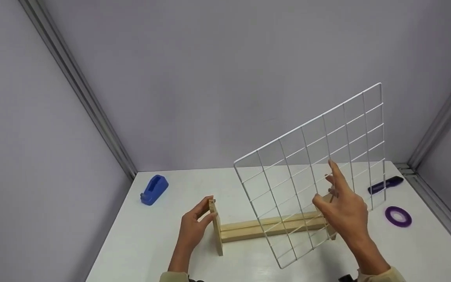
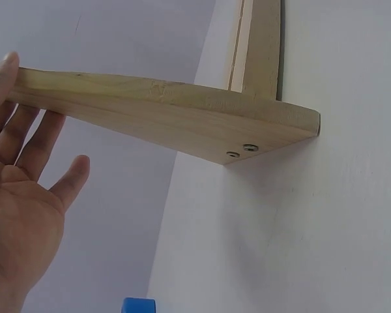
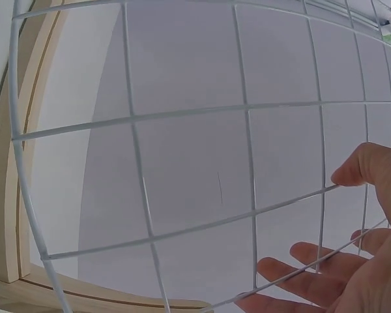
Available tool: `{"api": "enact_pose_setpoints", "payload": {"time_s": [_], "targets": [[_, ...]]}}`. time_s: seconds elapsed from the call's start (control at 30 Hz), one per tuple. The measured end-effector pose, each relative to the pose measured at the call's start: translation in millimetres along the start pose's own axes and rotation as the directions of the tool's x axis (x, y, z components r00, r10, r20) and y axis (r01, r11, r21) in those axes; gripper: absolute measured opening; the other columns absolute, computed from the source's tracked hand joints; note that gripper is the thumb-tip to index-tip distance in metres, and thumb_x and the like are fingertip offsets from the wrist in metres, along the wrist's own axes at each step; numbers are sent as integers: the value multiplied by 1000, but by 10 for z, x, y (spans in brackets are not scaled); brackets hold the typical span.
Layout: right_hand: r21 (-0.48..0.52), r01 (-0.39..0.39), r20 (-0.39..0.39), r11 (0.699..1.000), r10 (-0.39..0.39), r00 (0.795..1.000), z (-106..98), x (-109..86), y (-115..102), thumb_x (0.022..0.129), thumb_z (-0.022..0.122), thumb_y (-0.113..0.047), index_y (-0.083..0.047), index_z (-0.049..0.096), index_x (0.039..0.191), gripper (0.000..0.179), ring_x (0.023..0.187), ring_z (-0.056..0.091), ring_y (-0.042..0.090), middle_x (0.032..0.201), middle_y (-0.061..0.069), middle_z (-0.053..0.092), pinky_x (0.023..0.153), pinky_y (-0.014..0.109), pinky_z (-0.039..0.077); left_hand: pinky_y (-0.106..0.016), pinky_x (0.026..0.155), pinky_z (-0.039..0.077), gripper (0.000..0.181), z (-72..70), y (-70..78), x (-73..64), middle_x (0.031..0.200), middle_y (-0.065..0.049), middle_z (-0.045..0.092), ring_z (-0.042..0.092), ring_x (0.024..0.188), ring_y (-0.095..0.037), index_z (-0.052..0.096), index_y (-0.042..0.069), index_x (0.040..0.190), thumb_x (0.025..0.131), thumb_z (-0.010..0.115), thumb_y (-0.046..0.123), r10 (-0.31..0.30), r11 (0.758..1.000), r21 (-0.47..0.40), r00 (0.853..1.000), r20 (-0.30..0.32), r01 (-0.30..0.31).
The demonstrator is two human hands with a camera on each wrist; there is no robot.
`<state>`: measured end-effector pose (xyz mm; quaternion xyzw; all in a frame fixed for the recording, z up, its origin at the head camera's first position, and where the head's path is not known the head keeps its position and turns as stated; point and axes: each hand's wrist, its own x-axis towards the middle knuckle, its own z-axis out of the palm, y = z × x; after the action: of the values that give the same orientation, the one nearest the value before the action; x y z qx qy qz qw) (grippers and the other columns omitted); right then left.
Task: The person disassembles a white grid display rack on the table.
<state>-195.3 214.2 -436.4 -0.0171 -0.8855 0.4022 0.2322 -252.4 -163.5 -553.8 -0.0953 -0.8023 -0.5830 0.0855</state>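
A wooden stand (image 1: 274,229) with two upright end boards and a long grooved crossbar rests on the white table. My left hand (image 1: 194,225) pinches the upper part of its left end board (image 2: 163,107), thumb on one side and fingers on the other. Two screw heads (image 2: 250,148) show low on that board's outer face. A white wire grid panel (image 1: 302,147) stands tilted in front of the stand, its upper right corner raised. My right hand (image 1: 345,211) holds the panel by its wires, with the thumb (image 3: 358,166) against one wire and fingers around another. The right end board is partly hidden behind this hand.
At the back left of the white table (image 1: 131,243) lies a blue tape dispenser (image 1: 154,190). A dark blue-handled tool (image 1: 385,185) and a purple ring (image 1: 398,216) lie at the right. Pale walls stand behind and at both sides.
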Motion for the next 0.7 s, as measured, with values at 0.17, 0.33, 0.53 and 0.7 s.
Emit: {"api": "enact_pose_setpoints", "payload": {"time_s": [0.17, 0.33, 0.53, 0.7], "targets": [[-17, -2, 20, 1000, 2, 1000, 23, -16, 75, 86, 69, -12, -42, 22, 161, 93, 97, 72, 40, 142, 13, 62, 35, 25, 28, -50, 110, 47, 55, -7, 22, -53, 142, 1, 63, 61, 131, -21, 57, 25, 144, 93, 75, 23, 23, 1000, -10, 1000, -3, -23], [-53, -5, 29, 999, 6, 1000, 48, -31, 141, 83, 70, -12, -40, 27, 160, 92, 83, 73, 42, 141, 14, 63, 37, 27, 29, -43, 111, 48, 55, -7, 37, -83, 139, 3, 65, 63, 129, -18, 59, 24, 143, 91, 76, 27, 22, 1000, 3, 999, -29, -22], [-82, -17, 51, 996, 21, 998, 77, -52, 193, 83, 73, -15, -34, 31, 160, 89, 107, 70, 47, 139, 15, 63, 41, 30, 33, -41, 112, 48, 55, 7, 24, -119, 137, 4, 66, 64, 127, -15, 59, 22, 143, 92, 76, 26, 30, 999, 18, 997, -68, -29], [-103, -38, 78, 994, 46, 996, 65, -57, 222, 85, 74, -19, -34, 28, 161, 90, 109, 69, 48, 139, 17, 62, 49, 35, 42, -42, 112, 47, 55, 15, 20, -153, 135, 6, 67, 64, 127, -14, 59, 24, 143, 92, 76, 28, 27, 999, 38, 996, -91, -24]]}}
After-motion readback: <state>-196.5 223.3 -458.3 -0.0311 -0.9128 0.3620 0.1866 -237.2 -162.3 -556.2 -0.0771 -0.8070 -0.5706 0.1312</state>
